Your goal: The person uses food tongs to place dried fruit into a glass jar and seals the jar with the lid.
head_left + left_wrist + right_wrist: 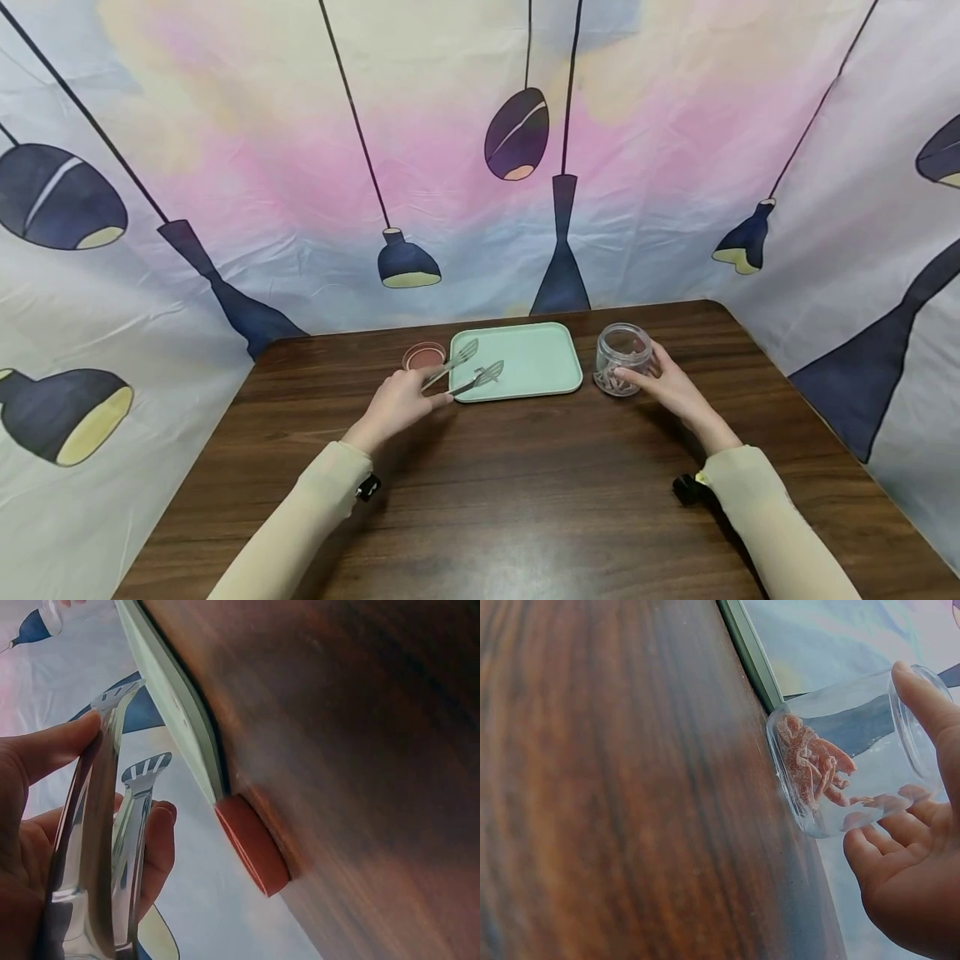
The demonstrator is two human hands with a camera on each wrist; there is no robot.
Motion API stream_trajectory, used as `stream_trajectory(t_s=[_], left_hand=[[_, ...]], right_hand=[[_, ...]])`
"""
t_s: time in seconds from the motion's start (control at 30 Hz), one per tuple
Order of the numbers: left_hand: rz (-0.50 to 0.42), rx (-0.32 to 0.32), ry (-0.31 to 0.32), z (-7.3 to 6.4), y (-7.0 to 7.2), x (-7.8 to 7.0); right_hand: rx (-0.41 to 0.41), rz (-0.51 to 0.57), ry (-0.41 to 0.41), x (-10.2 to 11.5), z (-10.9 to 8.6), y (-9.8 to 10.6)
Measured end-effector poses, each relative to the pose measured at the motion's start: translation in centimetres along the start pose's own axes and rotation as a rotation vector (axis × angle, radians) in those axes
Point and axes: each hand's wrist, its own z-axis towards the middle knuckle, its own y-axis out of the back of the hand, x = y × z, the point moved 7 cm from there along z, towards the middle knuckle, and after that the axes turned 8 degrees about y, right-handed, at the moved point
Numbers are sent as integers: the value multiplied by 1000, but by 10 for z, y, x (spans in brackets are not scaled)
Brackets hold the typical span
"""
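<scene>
My left hand [399, 406] holds a pair of metal tongs [94, 825], thumb on one arm and fingers on the other. The slotted tips of the tongs stand apart, over the left part of a pale green tray [536, 358] in the head view. On the right, my right hand [670, 385] grips a clear open jar [862, 742], thumb on the near side and fingers round the far side. Reddish-brown wrinkled strips [810, 765] lie in the bottom of the jar, which stands upright on the table just right of the tray.
A round reddish-brown lid [424, 356] lies at the tray's left edge, partly behind my left hand. All this rests on a dark wooden table [525, 483]. Behind its far edge hangs a cloth backdrop [450, 167] printed with lamps.
</scene>
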Motion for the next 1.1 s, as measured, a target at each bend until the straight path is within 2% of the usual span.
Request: stream_trajectory(t_s=[0.33, 0.6, 1.1], left_hand=[[-17, 55, 8, -3, -10, 1], [-27, 91, 38, -6, -18, 6], [-34, 62, 33, -4, -21, 3]], right_hand=[[1, -9, 11, 3, 0, 1], [5, -4, -5, -3, -1, -1], [-4, -7, 9, -2, 1, 0]])
